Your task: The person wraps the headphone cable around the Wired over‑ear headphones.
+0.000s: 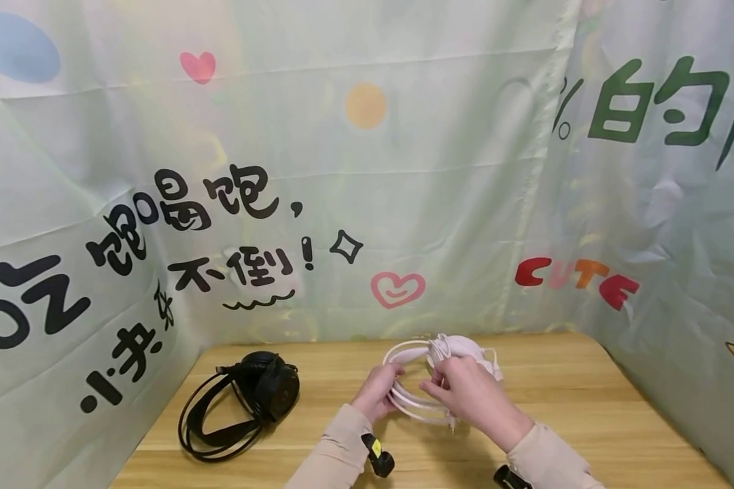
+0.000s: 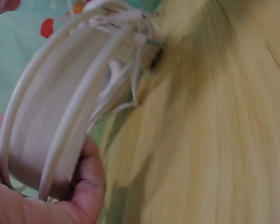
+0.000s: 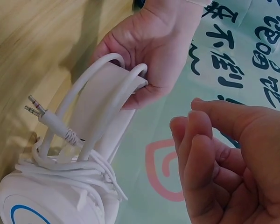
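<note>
A white headset (image 1: pixel 465 346) is held above the wooden table, its cable wound around the ear cups. My left hand (image 1: pixel 376 392) grips its headband (image 3: pixel 91 102), the thumb and fingers wrapped around the band and the two thin rods beside it. Near the ear cups is my right hand (image 1: pixel 474 395), its fingers loosely bent. In the right wrist view nothing shows between those fingers, and they are apart from the headset. The cable's split end with two metal plugs (image 3: pixel 33 106) sticks out past the coil. One ear cup (image 3: pixel 42 200) bears a blue ring.
A black headset (image 1: pixel 275 387) lies on the left of the wooden table (image 1: pixel 563 414), its cable looped around it. Printed fabric (image 1: pixel 318 136) hangs behind the table and along both sides.
</note>
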{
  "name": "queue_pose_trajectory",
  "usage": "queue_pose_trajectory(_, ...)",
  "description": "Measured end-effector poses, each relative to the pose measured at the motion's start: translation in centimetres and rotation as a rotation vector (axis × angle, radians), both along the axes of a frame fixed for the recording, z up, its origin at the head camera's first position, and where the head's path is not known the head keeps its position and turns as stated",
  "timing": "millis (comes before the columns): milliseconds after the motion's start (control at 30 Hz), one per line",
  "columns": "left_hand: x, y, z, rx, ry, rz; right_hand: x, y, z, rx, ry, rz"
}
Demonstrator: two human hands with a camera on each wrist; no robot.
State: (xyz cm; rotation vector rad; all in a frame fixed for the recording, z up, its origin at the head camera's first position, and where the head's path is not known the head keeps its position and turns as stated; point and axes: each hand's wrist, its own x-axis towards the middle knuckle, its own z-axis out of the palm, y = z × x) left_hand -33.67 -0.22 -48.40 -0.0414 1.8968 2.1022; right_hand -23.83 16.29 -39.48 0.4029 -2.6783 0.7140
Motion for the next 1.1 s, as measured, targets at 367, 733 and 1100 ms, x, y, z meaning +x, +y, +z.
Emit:
queue_pose_trajectory(367,0.9,-0.2,0.3,-0.46,0.212,0.03,-0.1,-0.1,0.0,0.017,-0.007,-0.017)
queue_pose_trajectory(733,0.9,-0.3,0.4,-0.665,0.316,-0.086,-1.0,0.6,0.5,0.038,-0.014,-0.013)
queue_pose_trajectory(1100,0.0,-0.7,2.1,-0.781,0.403,-0.142,-3.0,2.5,1.9,0.037,-0.06,-0.039)
